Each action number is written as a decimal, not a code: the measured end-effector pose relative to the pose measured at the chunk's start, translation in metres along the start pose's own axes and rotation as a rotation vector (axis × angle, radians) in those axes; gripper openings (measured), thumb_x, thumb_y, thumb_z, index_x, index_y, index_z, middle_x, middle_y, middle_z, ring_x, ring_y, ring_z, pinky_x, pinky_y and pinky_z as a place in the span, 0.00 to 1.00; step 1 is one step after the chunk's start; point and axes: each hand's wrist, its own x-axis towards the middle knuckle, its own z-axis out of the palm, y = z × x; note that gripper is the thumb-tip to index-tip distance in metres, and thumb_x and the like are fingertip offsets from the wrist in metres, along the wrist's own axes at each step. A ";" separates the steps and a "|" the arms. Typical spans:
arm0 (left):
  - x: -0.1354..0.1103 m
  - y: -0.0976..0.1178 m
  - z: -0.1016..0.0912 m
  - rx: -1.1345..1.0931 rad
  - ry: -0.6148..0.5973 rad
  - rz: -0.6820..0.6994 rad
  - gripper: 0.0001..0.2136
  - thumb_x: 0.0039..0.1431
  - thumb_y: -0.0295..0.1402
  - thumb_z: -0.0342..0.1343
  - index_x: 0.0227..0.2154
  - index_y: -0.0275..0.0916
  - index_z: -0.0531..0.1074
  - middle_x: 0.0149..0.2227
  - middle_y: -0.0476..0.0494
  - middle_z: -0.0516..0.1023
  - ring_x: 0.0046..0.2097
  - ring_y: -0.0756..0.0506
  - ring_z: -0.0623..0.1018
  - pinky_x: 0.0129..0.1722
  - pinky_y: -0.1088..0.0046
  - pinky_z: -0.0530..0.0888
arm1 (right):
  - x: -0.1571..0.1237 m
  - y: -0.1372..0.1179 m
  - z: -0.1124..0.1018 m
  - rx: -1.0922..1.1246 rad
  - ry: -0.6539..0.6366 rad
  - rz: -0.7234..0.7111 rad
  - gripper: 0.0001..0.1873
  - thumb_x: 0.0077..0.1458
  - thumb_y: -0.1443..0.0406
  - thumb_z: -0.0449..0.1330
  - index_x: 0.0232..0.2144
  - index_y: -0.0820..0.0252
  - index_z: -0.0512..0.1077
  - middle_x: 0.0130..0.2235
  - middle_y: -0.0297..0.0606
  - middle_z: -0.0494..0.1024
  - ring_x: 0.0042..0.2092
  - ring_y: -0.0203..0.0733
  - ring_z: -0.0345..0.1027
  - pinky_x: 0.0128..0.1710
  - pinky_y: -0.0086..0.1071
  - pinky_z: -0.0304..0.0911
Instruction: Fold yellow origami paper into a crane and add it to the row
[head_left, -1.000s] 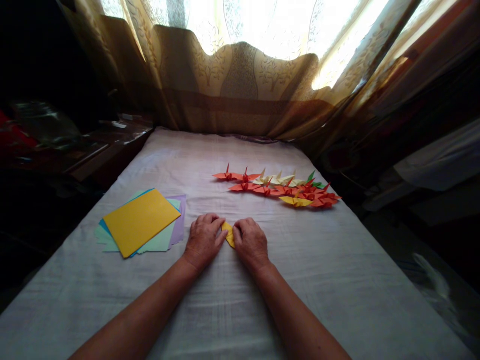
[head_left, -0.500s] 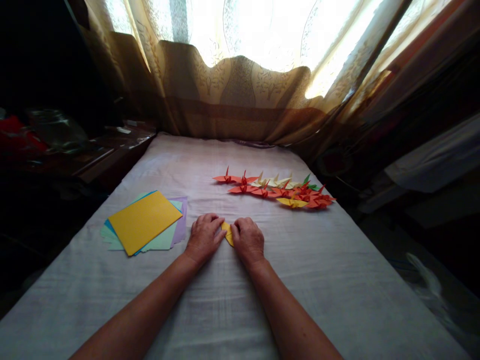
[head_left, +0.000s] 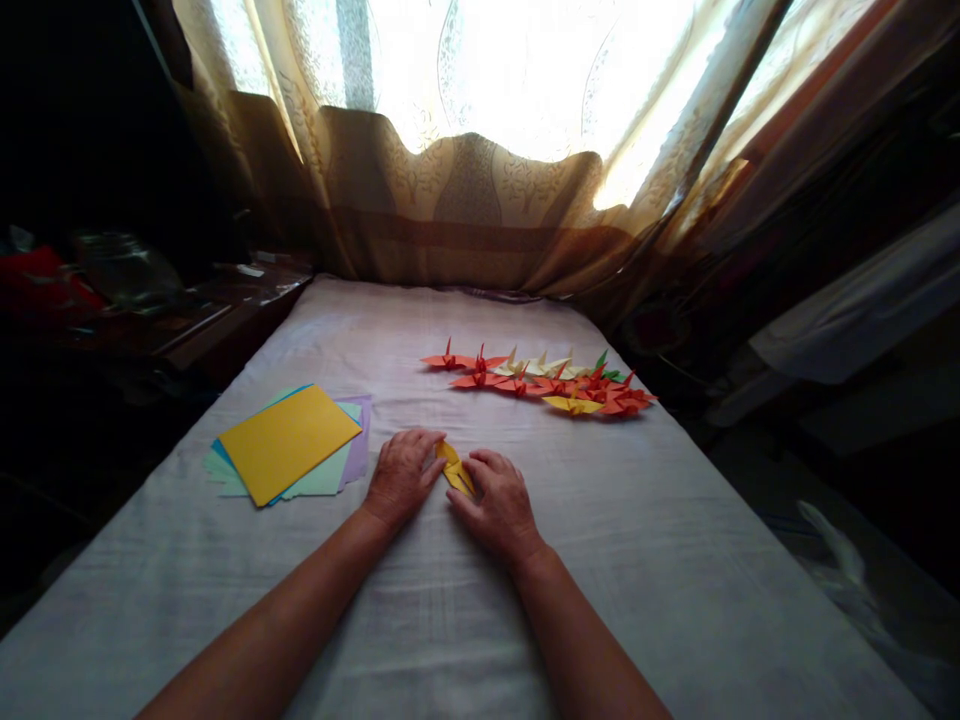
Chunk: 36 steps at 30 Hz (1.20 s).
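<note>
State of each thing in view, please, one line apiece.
Yellow piece: folded, between the hands
Left hand: at the piece's far end, grip unclear
Right hand: thumb and fingers apart at its near end
Paper stack: unfolded, sheets askew
Cranes: folded, grouped together
Curtain: hanging, backlit
Cloth: spread, lightly creased

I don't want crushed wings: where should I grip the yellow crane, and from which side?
The yellow crane is probably best pinched lightly at its central body, coming from the near side: it lies frontmost, its thin wings spread left and right, one close to red cranes.
</note>
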 end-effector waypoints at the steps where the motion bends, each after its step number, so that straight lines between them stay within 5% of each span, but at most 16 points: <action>1: 0.000 0.000 -0.001 -0.010 0.007 0.003 0.13 0.60 0.30 0.58 0.48 0.42 0.73 0.47 0.43 0.77 0.50 0.40 0.73 0.53 0.60 0.69 | 0.000 -0.002 -0.001 -0.024 -0.014 0.010 0.16 0.49 0.63 0.66 0.43 0.58 0.76 0.49 0.45 0.76 0.50 0.49 0.68 0.54 0.42 0.62; 8: 0.002 0.001 -0.003 -0.034 -0.004 0.014 0.05 0.60 0.31 0.57 0.35 0.42 0.78 0.45 0.42 0.77 0.49 0.40 0.74 0.51 0.58 0.70 | 0.002 -0.001 -0.003 -0.058 -0.030 0.010 0.11 0.53 0.64 0.64 0.41 0.58 0.77 0.48 0.43 0.77 0.49 0.48 0.68 0.52 0.41 0.61; 16: -0.003 0.001 -0.009 -0.013 -0.039 0.139 0.10 0.59 0.33 0.57 0.42 0.45 0.79 0.57 0.40 0.72 0.59 0.37 0.69 0.58 0.53 0.66 | 0.005 0.003 -0.004 0.009 0.029 -0.013 0.07 0.59 0.64 0.60 0.38 0.58 0.77 0.42 0.42 0.79 0.45 0.45 0.70 0.50 0.37 0.63; 24: -0.004 0.001 -0.012 -0.002 -0.029 0.185 0.10 0.63 0.35 0.56 0.44 0.47 0.78 0.45 0.42 0.78 0.49 0.41 0.75 0.51 0.61 0.70 | 0.006 0.006 -0.006 0.174 0.087 -0.035 0.10 0.62 0.61 0.56 0.34 0.57 0.75 0.37 0.39 0.79 0.40 0.41 0.72 0.44 0.33 0.67; 36: -0.002 -0.001 -0.017 -0.276 0.113 0.137 0.13 0.68 0.37 0.49 0.47 0.44 0.77 0.40 0.43 0.81 0.43 0.44 0.78 0.44 0.67 0.74 | 0.004 0.008 0.000 0.333 0.150 -0.031 0.18 0.57 0.62 0.58 0.51 0.56 0.71 0.41 0.40 0.81 0.38 0.40 0.75 0.40 0.35 0.72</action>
